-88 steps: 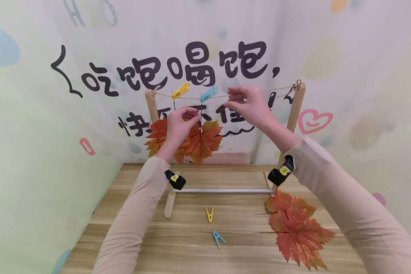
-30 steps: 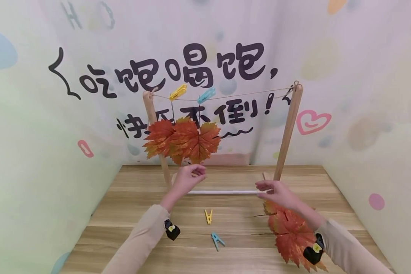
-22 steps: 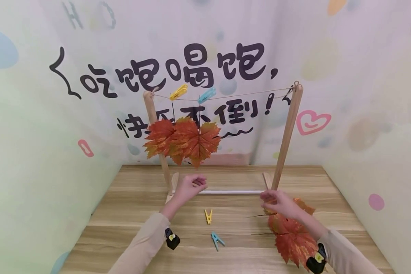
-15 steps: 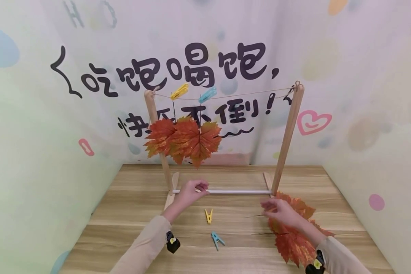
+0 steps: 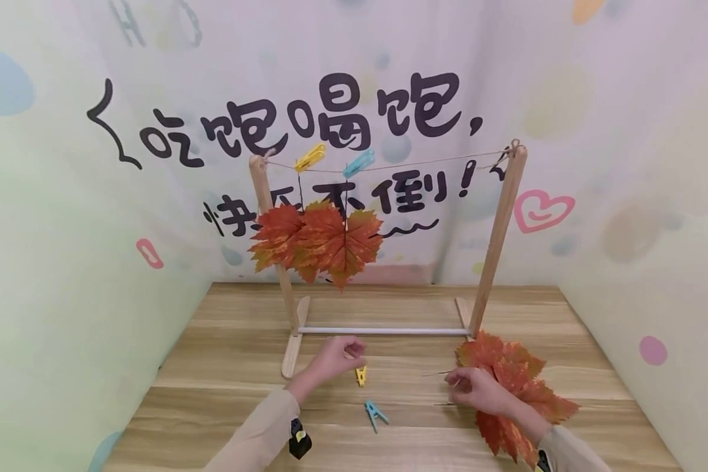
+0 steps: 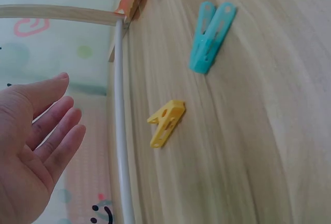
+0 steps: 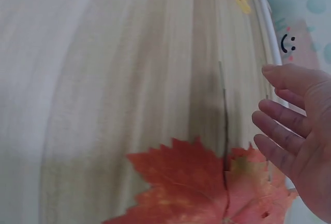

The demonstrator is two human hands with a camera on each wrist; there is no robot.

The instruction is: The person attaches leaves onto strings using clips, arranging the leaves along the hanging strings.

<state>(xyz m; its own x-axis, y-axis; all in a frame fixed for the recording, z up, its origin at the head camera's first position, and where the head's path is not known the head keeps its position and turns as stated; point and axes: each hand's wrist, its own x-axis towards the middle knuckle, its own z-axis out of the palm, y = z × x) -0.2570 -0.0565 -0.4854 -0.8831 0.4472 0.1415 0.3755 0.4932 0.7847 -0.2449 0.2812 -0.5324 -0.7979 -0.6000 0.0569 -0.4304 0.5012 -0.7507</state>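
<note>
My left hand [image 5: 342,356] hovers low over the wooden table, just left of a loose yellow clothespin [image 5: 361,375]. The left wrist view shows that hand [image 6: 39,136] with relaxed fingers, holding nothing, and the yellow clothespin [image 6: 166,123] lying beside it. My right hand [image 5: 469,388] is above the stems of a pile of red-orange maple leaves [image 5: 516,383]. Seen from the right wrist, its fingers [image 7: 287,118] are spread beside a leaf stem [image 7: 225,115], apart from it. A blue clothespin [image 5: 375,413] lies between the hands.
A wooden rack [image 5: 501,223] stands at the back with a string across its top. A yellow clip [image 5: 309,157] and a blue clip [image 5: 358,162] hold two hanging leaves [image 5: 318,239] on it. A white rod [image 5: 383,330] joins its feet. Walls close in on three sides.
Both hands came down from the string to the table. The left one moved toward the yellow clothespin, the right one toward the leaf pile.
</note>
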